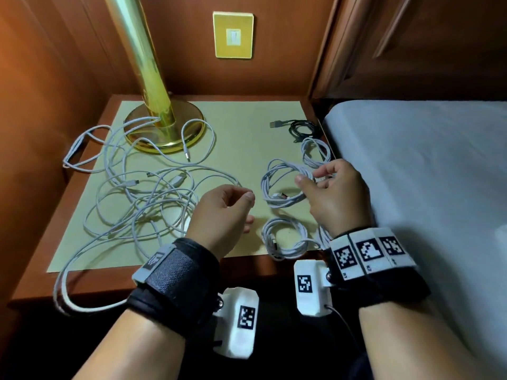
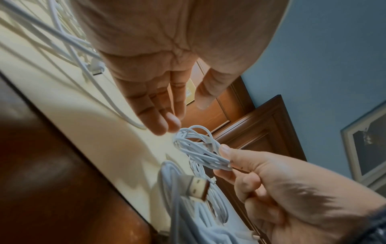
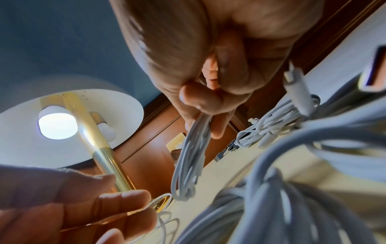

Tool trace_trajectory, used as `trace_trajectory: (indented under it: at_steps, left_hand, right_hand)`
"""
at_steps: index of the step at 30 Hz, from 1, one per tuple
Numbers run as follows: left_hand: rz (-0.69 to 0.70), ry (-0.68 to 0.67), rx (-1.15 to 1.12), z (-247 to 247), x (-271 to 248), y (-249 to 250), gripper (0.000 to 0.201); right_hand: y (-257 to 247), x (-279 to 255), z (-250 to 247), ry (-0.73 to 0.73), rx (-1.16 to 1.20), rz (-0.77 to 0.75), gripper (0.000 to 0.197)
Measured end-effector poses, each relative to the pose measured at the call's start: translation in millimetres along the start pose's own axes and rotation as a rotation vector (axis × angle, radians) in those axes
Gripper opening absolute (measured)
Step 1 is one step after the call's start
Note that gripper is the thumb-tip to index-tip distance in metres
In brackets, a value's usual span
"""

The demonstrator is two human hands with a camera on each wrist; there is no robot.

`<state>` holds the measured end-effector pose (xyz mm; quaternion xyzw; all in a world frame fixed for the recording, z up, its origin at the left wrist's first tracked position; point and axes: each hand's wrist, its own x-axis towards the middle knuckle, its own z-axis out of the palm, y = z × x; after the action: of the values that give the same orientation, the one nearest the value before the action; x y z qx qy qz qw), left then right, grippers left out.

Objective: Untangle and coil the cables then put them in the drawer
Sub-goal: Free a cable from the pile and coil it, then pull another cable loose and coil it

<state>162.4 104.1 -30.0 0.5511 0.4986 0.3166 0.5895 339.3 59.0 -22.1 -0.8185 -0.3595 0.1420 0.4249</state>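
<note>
The right hand (image 1: 333, 193) grasps a coiled white cable (image 1: 285, 185), thumb and fingers pinched on the coil's right side; the coil sits toward the right edge of the nightstand (image 1: 90, 283) top, and whether it rests on the surface or is lifted clear cannot be told. The left hand (image 1: 222, 215) holds nothing, fingers relaxed and nearly straight in the left wrist view, positioned just left of the held coil, above the front middle of the top. A second white coil (image 1: 284, 238) lies at the front right corner, partly over the front edge. A third white coil (image 1: 315, 152) lies beyond the held one, along the right edge. A black coiled cable (image 1: 301, 128) with a USB plug lies at the back right corner. A loose tangle of white cables (image 1: 142, 193) covers the left half of the top; one strand drops over the front left edge, another loops over the left edge. A brass lamp (image 1: 164, 127) stands at the back left, with strands lying over its base. A yellow wall plate (image 1: 233, 35) is fixed to the panel behind. A bed (image 1: 425, 174) adjoins the right side.
</note>
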Motion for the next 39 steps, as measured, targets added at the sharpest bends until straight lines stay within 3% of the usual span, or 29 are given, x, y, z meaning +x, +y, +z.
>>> trace_trajectory:
  at_steps: [13,17,19,24,32,39]
  left_hand:
    - [-0.022,-0.159,0.199,2.5,14.2,3.1,0.015]
    - [-0.026,-0.189,0.221,-0.2,13.0,3.8,0.032]
    - [-0.021,-0.199,0.222,-1.7,12.8,2.8,0.023]
    - [0.002,-0.191,0.183,-10.2,7.2,2.3,0.018]
    - [0.033,-0.107,0.041,-38.7,-22.5,7.0,0.019]
    - [0.106,-0.128,0.167,-69.6,-83.1,-4.8,0.017]
  right_hand:
    - [-11.4,13.9,8.9,-0.184,-0.359,0.053,0.034]
    - [-16.3,12.3,7.8,-0.255,-0.448,0.055,0.041]
    - [-16.0,12.5,8.9,-0.259,-0.468,0.066,0.042]
    - [-20.3,8.7,6.1,-0.210,-0.392,0.071,0.041]
    - [-36.8,-15.6,-8.4,-0.094,-0.202,0.006,0.022]
    - [-50.8,-70.7,-18.6,-0.124,-0.092,-0.099,0.019]
